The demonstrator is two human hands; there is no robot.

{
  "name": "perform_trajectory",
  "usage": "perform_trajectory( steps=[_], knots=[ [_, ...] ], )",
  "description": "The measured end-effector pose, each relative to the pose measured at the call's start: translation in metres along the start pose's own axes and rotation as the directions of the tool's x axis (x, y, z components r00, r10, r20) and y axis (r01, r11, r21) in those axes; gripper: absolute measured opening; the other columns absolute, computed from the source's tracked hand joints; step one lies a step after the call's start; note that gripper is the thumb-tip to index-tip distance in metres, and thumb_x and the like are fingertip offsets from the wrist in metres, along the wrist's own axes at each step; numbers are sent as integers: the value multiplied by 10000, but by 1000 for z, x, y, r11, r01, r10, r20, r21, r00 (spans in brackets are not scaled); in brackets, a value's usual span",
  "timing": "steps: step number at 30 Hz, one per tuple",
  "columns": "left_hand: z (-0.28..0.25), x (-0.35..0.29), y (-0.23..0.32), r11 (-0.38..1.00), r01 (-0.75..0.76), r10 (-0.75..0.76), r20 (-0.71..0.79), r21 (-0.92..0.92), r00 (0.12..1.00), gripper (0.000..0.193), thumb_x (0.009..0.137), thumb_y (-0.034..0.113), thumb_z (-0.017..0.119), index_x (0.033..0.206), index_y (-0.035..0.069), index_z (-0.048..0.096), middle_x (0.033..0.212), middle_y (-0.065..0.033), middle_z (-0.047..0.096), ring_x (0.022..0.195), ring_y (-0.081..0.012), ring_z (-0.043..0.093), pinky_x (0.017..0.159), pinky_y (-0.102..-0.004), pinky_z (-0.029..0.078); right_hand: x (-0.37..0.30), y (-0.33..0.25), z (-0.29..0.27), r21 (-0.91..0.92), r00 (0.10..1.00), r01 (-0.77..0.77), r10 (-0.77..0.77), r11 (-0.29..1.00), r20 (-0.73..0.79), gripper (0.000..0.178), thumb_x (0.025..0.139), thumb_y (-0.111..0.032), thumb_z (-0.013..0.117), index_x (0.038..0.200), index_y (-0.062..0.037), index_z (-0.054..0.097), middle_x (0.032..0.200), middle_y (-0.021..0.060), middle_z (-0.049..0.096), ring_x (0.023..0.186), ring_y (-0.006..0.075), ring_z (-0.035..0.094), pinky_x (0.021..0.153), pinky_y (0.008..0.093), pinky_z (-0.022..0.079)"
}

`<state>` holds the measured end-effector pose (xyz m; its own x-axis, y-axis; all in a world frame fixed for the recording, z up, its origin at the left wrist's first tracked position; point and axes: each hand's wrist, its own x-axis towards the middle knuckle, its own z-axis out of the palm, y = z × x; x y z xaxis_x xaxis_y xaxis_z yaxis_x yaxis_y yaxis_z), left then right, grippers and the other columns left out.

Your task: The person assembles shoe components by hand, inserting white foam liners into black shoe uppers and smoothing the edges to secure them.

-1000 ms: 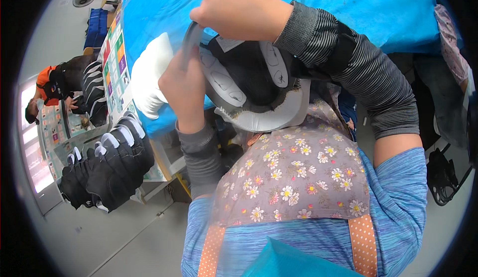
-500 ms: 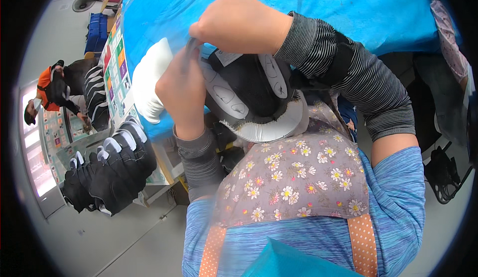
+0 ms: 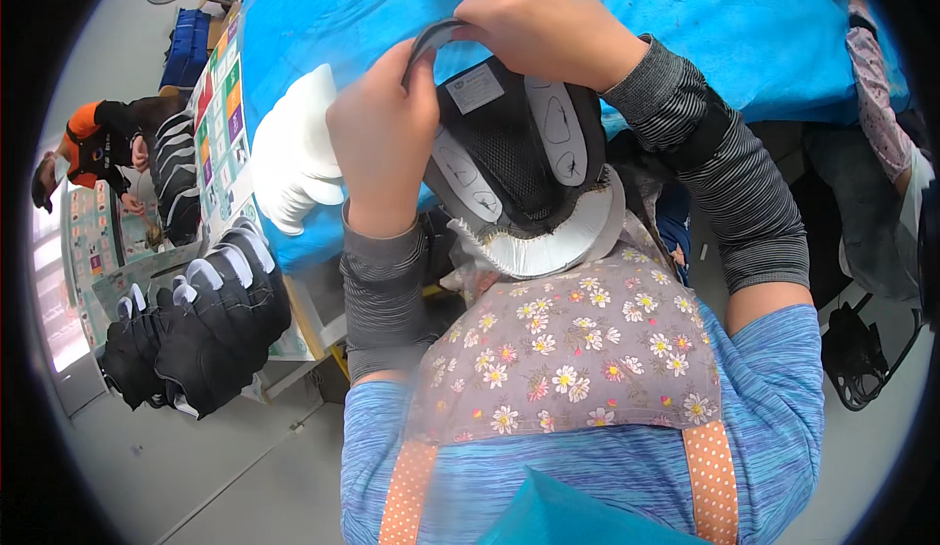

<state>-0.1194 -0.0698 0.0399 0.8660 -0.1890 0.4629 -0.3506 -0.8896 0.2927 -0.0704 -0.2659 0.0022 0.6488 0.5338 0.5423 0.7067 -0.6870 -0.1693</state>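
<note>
A black shoe upper (image 3: 519, 192) is spread in front of my apron, its mesh middle carrying a pale label. Light side panels bear hand-drawn outlines, and a white curved band with a frayed edge (image 3: 539, 253) lies against the apron. My left hand (image 3: 387, 129) pinches a curved dark strip at the upper's far end, fingers closed around it. On the right, my right hand (image 3: 539, 26) grips the other end of that strip, fingers bent and partly hidden. The strip arches between both hands.
A stack of white curved pieces (image 3: 299, 148) lies on the blue-covered table (image 3: 685, 16) to the left. Several black uppers (image 3: 220, 320) hang in a row at the left table edge. A person in orange and black (image 3: 93, 143) works farther left; another person's sleeve (image 3: 871, 85) shows at right.
My hands have moved apart and away from me, my right hand shifting rightward. The strip between them now shows as an arch, and more of the upper's middle and its label shows.
</note>
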Motion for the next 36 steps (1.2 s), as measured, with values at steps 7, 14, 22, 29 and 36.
perform_trajectory(
  steps=[7, 14, 22, 29, 36],
  knots=[
    [9, 11, 9, 997, -52, 49, 35, 60, 998, 167, 909, 204, 667, 997, 99, 762, 673, -158, 662, 604, -340, 656, 556, -420, 491, -22, 21, 0, 219, 993, -84, 100, 972, -64, 247, 955, -318, 632, 914, -80, 686, 729, 126, 663, 712, 339, 677, 618, 432, 531],
    [11, 14, 14, 994, -17, 10, 68, 111, 998, 175, 912, 221, 669, 988, 95, 764, 691, -152, 679, 622, -341, 668, 571, -408, 505, -33, 22, 7, 129, 978, -187, 197, 974, -65, 251, 965, -325, 625, 916, -94, 709, 739, 125, 676, 680, 326, 674, 598, 413, 525],
    [10, 13, 15, 997, 19, -25, 73, 76, 997, 178, 912, 225, 670, 989, 93, 762, 713, -152, 688, 633, -336, 676, 582, -403, 512, -45, 31, 14, 310, 972, -127, 180, 942, -151, 284, 930, -365, 673, 1064, -121, 730, 820, 134, 706, 713, 320, 686, 611, 403, 535],
    [12, 7, 6, 998, 32, -34, 29, 55, 999, 195, 914, 214, 660, 1018, 79, 754, 702, -154, 683, 633, -338, 674, 581, -411, 507, -52, 14, -6, 261, 970, -199, 227, 945, -81, 294, 915, -321, 687, 1120, -114, 720, 834, 148, 708, 743, 335, 689, 629, 407, 539],
    [-5, -13, 9, 989, 145, -148, 110, 38, 983, 211, 914, 197, 648, 1050, 66, 741, 769, -179, 698, 683, -386, 677, 620, -429, 520, -51, 0, 0, 21, 945, -257, 256, 966, -202, 106, 883, -178, 652, 833, -89, 677, 648, 124, 638, 615, 314, 661, 538, 408, 503]
  ],
)
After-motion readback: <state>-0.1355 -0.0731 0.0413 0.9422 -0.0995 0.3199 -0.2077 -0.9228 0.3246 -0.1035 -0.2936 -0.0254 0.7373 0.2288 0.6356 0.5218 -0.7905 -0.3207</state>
